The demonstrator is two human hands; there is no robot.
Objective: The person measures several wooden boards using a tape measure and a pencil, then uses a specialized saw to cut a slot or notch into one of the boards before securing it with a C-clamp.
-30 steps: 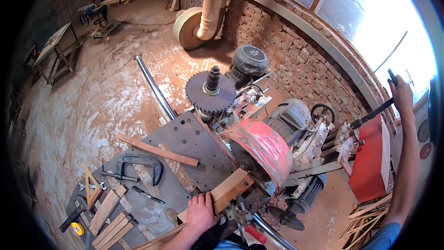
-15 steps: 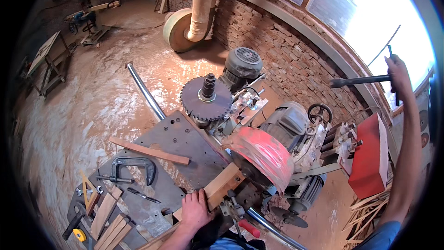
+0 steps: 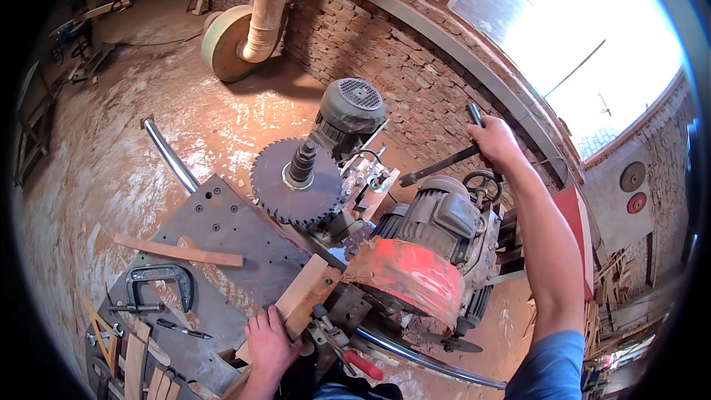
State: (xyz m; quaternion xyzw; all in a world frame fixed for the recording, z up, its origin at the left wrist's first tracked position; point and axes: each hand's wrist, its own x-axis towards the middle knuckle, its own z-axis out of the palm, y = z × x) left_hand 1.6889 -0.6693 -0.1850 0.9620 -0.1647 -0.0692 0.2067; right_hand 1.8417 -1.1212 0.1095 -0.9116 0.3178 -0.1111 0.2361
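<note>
My right hand is raised over the machine on the right, closed around a black T-handle socket wrench. The wrench's socket end points left, above the grey motor behind the red blade guard. My left hand is at the near edge of the metal table, its fingers curled over a wooden block. Beside that block sits a toggle clamp with a red handle. A large toothed circular saw blade lies level on an upright threaded spindle, left of the wrench.
On the table's left lie a curved wooden strip, a C-clamp, a pen-like tool and several wood pieces. A second motor stands behind the saw blade. Steel rails curve outward. A round blower stands by the brick wall.
My right hand has swung leftward and inward with the wrench, which now hangs nearer the motors. The view has turned to the right. My left hand stays at the wooden block.
</note>
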